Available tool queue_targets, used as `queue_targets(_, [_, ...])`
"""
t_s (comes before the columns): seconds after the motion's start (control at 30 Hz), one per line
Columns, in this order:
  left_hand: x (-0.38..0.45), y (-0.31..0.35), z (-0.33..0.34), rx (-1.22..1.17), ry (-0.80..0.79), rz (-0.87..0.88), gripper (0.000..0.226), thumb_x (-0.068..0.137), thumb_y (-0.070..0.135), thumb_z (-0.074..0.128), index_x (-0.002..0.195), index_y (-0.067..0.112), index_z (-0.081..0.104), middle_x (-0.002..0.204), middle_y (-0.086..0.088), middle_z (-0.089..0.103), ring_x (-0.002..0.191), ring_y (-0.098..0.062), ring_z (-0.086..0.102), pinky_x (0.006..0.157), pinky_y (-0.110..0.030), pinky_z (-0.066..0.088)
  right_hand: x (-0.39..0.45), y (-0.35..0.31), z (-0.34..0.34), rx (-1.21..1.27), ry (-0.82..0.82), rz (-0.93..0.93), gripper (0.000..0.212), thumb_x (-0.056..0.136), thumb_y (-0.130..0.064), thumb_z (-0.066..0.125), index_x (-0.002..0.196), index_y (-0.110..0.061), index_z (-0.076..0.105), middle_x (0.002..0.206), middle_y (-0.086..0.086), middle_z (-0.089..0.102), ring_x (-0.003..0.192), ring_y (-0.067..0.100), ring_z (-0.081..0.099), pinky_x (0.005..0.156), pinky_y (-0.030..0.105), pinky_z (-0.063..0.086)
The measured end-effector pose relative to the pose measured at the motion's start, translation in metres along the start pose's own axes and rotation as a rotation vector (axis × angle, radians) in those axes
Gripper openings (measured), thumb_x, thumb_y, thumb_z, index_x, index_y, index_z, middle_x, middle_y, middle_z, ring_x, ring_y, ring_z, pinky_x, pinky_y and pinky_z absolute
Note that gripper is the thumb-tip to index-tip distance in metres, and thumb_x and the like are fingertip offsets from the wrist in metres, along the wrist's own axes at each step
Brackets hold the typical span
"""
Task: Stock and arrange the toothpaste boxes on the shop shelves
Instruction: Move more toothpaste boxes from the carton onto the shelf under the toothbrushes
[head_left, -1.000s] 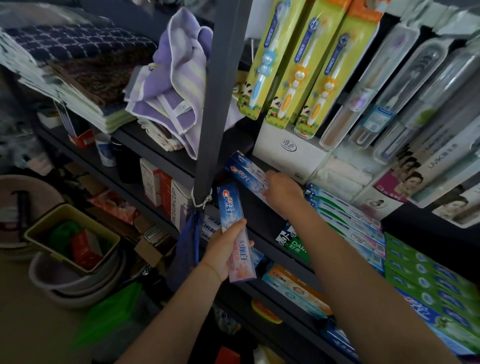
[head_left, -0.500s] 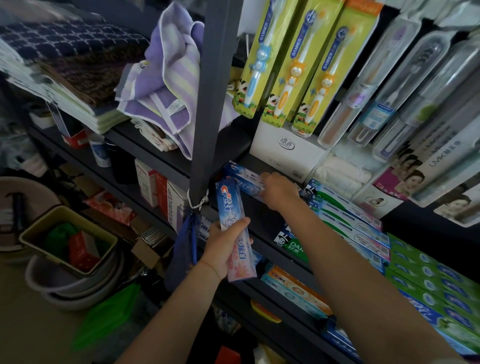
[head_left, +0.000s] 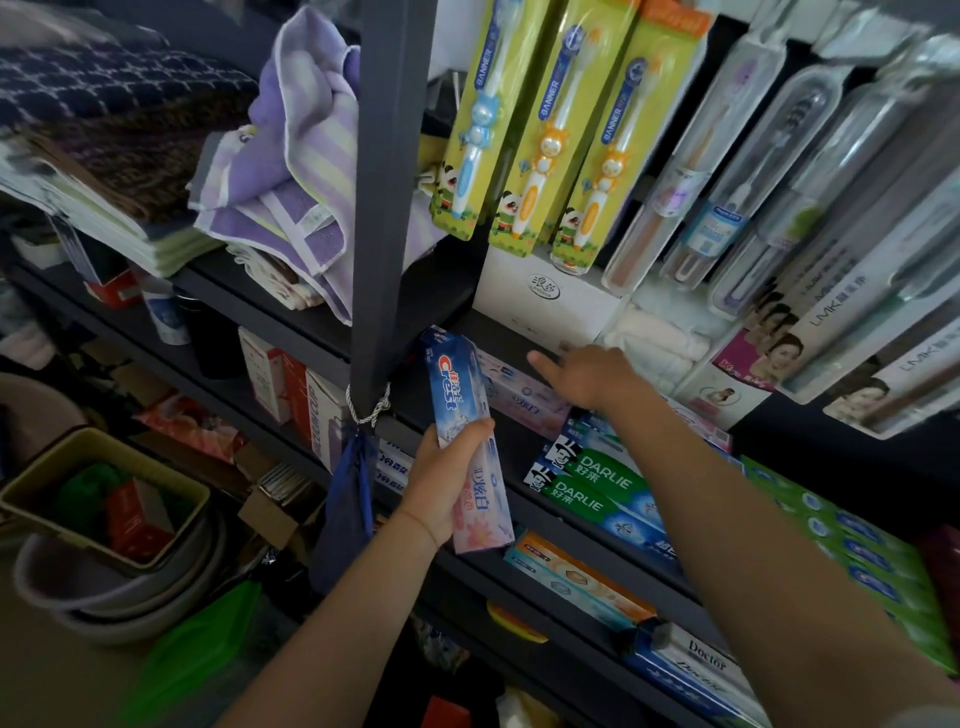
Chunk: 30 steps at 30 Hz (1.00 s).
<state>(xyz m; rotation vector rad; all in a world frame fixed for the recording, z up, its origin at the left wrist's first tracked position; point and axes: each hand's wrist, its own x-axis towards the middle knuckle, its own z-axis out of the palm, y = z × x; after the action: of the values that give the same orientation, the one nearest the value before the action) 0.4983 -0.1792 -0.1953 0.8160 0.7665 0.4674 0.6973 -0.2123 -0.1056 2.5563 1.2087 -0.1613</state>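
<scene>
Dark shelf with flat toothpaste boxes (Darlie among them), white carton.

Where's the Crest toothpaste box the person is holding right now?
The Crest box stands nearly upright in the left hand, mid-frame in the head view, just right of the dark shelf post and left of the green Darlie boxes.

Dim shop interior: dark metal shelving braced by a grey upright post with cord knotted around its lower part, folded towels on the upper tier, and stacked plastic basins resting on the pale floor at lower left.
</scene>
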Motion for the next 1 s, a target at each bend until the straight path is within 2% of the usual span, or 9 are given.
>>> queue_targets(0.07, [0.001, 0.002, 0.008, 0.024, -0.008, 0.004, 0.033, 0.086, 0.031, 0.073, 0.115, 0.024, 0.061, 0.111, -0.01, 0.069, 0.096, -0.026, 0.068, 0.088, -0.042, 0.056, -0.004, 0.002, 0.002, -0.032, -0.019, -0.007, 0.08, 0.1, -0.064, 0.009, 0.099, -0.01, 0.069, 0.128, 0.017, 0.06, 0.119, 0.031, 0.053, 0.105, 0.044, 0.032])
queue_targets(0.17, [0.002, 0.003, 0.015, 0.037, -0.017, 0.0, 0.035, 0.087, 0.03, 0.072, 0.119, 0.022, 0.059, 0.108, -0.01, 0.068, 0.093, -0.024, 0.067, 0.077, -0.035, 0.055, -0.006, 0.001, 0.002, -0.042, -0.044, -0.004, 0.076, 0.101, -0.061, 0.009, 0.093, -0.011, 0.066, 0.126, 0.017, 0.061, 0.117, 0.031, 0.055, 0.103, 0.042, 0.035])
queue_targets(0.3, [0.004, 0.0, 0.018, 0.043, -0.01, -0.007, 0.041, 0.086, 0.029, 0.073, 0.122, 0.019, 0.057, 0.109, -0.017, 0.068, 0.087, -0.029, 0.069, 0.071, -0.037, 0.057, -0.011, 0.006, 0.004, 0.015, -0.082, 0.05, 0.077, 0.101, -0.06, 0.011, 0.121, -0.007, 0.064, 0.135, 0.018, 0.056, 0.12, 0.032, 0.054, 0.102, 0.041, 0.038])
queue_targets(0.5, [0.004, 0.001, 0.018, 0.042, 0.0, -0.027, 0.042, 0.085, 0.03, 0.074, 0.12, 0.019, 0.055, 0.111, -0.021, 0.067, 0.078, -0.03, 0.07, 0.065, -0.035, 0.057, -0.014, 0.009, 0.002, 0.077, -0.12, 0.059, 0.078, 0.1, -0.063, 0.013, 0.129, -0.007, 0.059, 0.138, 0.018, 0.054, 0.123, 0.032, 0.052, 0.103, 0.041, 0.041])
queue_targets(0.67, [0.001, 0.0, 0.013, 0.027, -0.022, -0.028, 0.043, 0.085, 0.029, 0.074, 0.122, 0.02, 0.053, 0.113, -0.018, 0.067, 0.086, -0.033, 0.072, 0.071, -0.04, 0.059, -0.008, -0.005, 0.004, 0.064, -0.03, -0.078, 0.068, 0.097, -0.067, 0.027, 0.104, -0.012, 0.066, 0.112, 0.01, 0.066, 0.106, 0.03, 0.06, 0.089, 0.038, 0.043])
queue_targets(0.77, [-0.002, -0.003, 0.013, 0.042, -0.065, -0.046, 0.043, 0.081, 0.03, 0.077, 0.118, 0.022, 0.056, 0.114, -0.019, 0.067, 0.093, -0.033, 0.071, 0.079, -0.048, 0.06, -0.003, -0.017, 0.009, 0.048, -0.013, -0.136, 0.045, 0.092, -0.053, 0.051, 0.1, -0.011, 0.065, 0.103, 0.01, 0.066, 0.092, 0.028, 0.061, 0.072, 0.032, 0.045])
queue_targets(0.87, [-0.007, -0.005, 0.018, 0.062, -0.152, -0.059, 0.03, 0.088, 0.026, 0.07, 0.116, 0.023, 0.06, 0.107, -0.016, 0.067, 0.087, -0.03, 0.067, 0.085, -0.054, 0.058, -0.003, -0.019, 0.01, 0.071, 0.015, -0.129, 0.028, 0.092, -0.036, 0.056, 0.101, -0.011, 0.063, 0.102, 0.009, 0.066, 0.086, 0.026, 0.057, 0.069, 0.03, 0.042])
queue_targets(0.93, [-0.008, -0.006, 0.02, 0.072, -0.182, -0.058, 0.028, 0.09, 0.026, 0.068, 0.117, 0.023, 0.06, 0.104, -0.014, 0.067, 0.085, -0.028, 0.067, 0.085, -0.052, 0.058, -0.006, -0.017, 0.008, 0.089, 0.017, -0.122, 0.02, 0.093, -0.031, 0.055, 0.093, -0.012, 0.06, 0.095, 0.008, 0.063, 0.083, 0.025, 0.055, 0.07, 0.03, 0.042])
queue_targets(1.0, [-0.008, -0.006, 0.022, 0.093, -0.182, -0.051, 0.028, 0.09, 0.027, 0.067, 0.117, 0.023, 0.06, 0.101, -0.012, 0.069, 0.081, -0.025, 0.068, 0.077, -0.043, 0.06, -0.009, -0.015, 0.007, 0.088, 0.016, -0.106, 0.019, 0.091, -0.03, 0.056, 0.081, -0.014, 0.056, 0.086, 0.005, 0.061, 0.079, 0.024, 0.054, 0.068, 0.03, 0.04])
